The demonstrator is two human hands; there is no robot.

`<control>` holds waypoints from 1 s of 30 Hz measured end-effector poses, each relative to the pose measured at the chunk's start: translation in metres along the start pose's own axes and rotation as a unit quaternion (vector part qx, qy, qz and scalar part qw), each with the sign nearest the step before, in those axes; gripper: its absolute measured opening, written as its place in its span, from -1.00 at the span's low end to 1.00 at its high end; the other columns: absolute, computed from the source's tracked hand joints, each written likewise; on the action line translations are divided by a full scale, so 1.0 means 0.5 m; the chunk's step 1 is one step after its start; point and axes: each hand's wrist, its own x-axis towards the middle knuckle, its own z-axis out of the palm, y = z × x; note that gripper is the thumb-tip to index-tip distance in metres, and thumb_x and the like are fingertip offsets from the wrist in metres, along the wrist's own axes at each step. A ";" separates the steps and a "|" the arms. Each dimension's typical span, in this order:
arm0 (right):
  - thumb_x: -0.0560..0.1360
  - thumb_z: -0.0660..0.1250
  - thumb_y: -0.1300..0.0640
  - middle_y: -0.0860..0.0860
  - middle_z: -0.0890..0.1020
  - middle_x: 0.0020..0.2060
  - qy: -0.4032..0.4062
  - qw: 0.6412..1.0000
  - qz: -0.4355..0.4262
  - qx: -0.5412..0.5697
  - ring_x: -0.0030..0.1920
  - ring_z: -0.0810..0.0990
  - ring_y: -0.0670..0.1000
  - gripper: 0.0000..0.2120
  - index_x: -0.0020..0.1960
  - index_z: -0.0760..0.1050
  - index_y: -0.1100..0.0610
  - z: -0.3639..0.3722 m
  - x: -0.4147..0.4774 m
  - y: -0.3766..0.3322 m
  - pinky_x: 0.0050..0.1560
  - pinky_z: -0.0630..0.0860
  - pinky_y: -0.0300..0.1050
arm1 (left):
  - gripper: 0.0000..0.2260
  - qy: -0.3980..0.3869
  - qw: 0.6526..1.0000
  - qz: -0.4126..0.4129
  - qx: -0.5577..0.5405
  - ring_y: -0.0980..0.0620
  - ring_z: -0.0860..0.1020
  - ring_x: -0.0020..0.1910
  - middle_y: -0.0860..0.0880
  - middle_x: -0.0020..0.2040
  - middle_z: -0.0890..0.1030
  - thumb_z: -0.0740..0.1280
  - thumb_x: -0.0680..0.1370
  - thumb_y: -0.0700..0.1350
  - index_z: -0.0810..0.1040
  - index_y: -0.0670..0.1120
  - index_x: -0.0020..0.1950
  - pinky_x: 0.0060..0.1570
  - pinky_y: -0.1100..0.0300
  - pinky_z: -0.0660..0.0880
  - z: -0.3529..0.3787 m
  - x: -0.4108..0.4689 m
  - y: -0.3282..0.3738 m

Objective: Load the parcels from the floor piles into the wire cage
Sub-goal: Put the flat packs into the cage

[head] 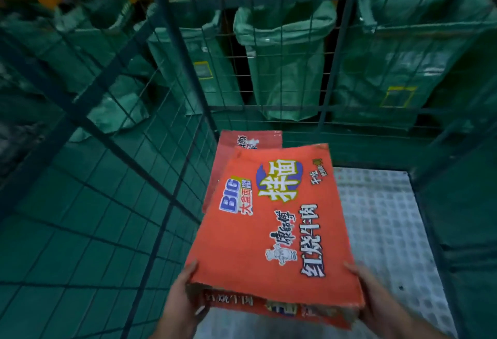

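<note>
- Head view looks down into the wire cage point(179, 50), with both hands at the bottom of the picture.
- An orange carton point(271, 220) printed with Chinese characters and "BIG" is held flat between the hands, its long side running away from the person.
- The left hand point(180, 293) grips the carton's near left corner, thumb on the top face and fingers hidden underneath.
- The right hand point(376, 295) grips the near right corner the same way.
- The carton hangs above the left side of the white perforated cage floor point(376, 217).
- A second carton point(242, 142), red, lies in the floor's far left corner, partly hidden by the held one.
- Green sacks point(285, 64) hang beyond the cage's far wall.
</note>
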 end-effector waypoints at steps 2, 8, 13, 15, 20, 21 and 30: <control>0.32 0.43 -0.06 0.26 0.70 0.08 0.025 0.998 0.030 -0.052 -0.13 0.75 0.17 -0.36 0.32 0.55 0.23 0.056 0.053 -0.093 0.21 0.56 0.17 | -0.33 0.032 0.999 0.020 -0.026 -0.14 0.56 0.35 -0.12 0.32 0.63 0.49 0.39 0.28 0.55 0.00 0.42 0.47 -0.18 0.27 0.046 -0.016 0.051; 0.58 0.21 -0.07 0.14 0.72 0.11 0.024 0.997 -0.063 -0.033 0.01 0.74 0.09 -0.60 0.26 0.59 0.13 0.134 0.254 -0.195 0.07 0.67 0.08 | -0.75 0.106 0.977 0.158 -0.099 -0.10 0.63 -0.06 -0.11 -0.03 0.70 0.30 0.61 0.12 0.62 -0.01 0.13 0.02 -0.03 0.53 0.177 0.019 0.199; 0.61 0.15 -0.24 -0.03 0.73 -0.02 0.103 0.990 -0.046 -0.086 -0.04 0.68 0.04 -0.63 0.11 0.61 -0.04 0.159 0.468 -0.128 0.04 0.54 -0.05 | -0.53 0.172 0.975 0.113 -0.084 -0.15 0.57 0.14 -0.08 0.20 0.59 0.35 0.52 0.30 0.57 0.06 0.33 0.14 -0.04 0.52 0.160 0.240 0.222; 0.59 0.15 -0.31 -0.07 0.67 0.03 0.104 0.992 0.019 -0.065 0.08 0.57 0.04 -0.65 0.02 0.60 -0.15 0.128 0.554 -0.062 0.30 0.32 0.23 | -0.27 0.164 0.984 0.021 -0.063 -0.25 0.41 0.45 -0.12 0.52 0.38 0.42 0.41 0.38 0.42 0.07 0.49 0.35 -0.22 0.39 0.150 0.322 0.192; 0.60 0.27 -0.15 -0.22 0.68 -0.01 0.120 0.991 -0.012 -0.059 0.15 0.55 -0.07 -0.83 0.06 0.62 -0.17 0.123 0.642 0.054 0.31 0.33 0.13 | -0.18 0.113 0.989 -0.051 -0.080 -0.24 0.51 0.13 -0.20 0.34 0.43 0.52 0.35 0.29 0.34 -0.02 0.49 0.10 -0.09 0.52 0.146 0.429 0.116; 0.60 0.29 -0.13 -0.23 0.69 0.01 0.120 0.990 -0.024 -0.064 0.18 0.56 -0.07 -0.83 0.15 0.58 -0.19 0.112 0.660 0.076 0.32 0.34 0.11 | -0.23 0.112 0.990 -0.062 -0.066 -0.28 0.51 0.23 -0.21 0.37 0.44 0.46 0.44 0.29 0.32 -0.04 0.52 0.21 -0.13 0.52 0.143 0.442 0.103; 0.67 0.20 0.11 -0.02 0.55 -0.10 0.249 0.965 0.020 -0.082 -0.10 0.52 -0.02 -0.82 0.15 0.57 0.06 0.032 0.728 0.149 0.05 0.40 -0.02 | -0.63 0.107 0.988 -0.109 -0.028 -0.36 0.40 0.41 -0.27 0.46 0.42 0.16 0.68 -0.16 0.37 -0.22 0.48 0.46 -0.22 0.33 0.096 0.542 0.037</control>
